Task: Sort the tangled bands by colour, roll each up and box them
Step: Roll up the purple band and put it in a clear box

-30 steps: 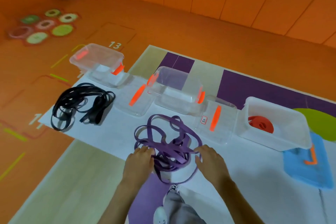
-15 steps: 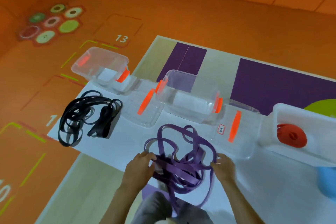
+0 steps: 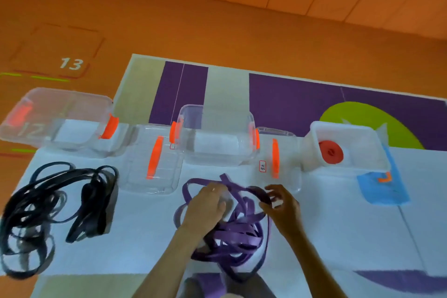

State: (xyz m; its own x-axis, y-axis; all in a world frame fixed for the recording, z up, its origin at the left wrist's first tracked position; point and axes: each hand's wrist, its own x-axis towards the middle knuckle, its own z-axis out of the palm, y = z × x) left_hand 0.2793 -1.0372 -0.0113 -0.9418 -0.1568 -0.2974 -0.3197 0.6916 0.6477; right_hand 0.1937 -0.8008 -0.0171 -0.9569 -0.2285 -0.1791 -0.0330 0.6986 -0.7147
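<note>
Purple band (image 3: 232, 237) lies tangled on the white sheet (image 3: 145, 237) beneath your fingers (image 3: 212, 189). Your left hand (image 3: 208, 205) curls its fingers into the strands; your right hand (image 3: 283, 205) pinches one loop beside them.

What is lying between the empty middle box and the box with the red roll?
A clear lid with an orange handle, flat on the white sheet, shown in the head view.
</note>
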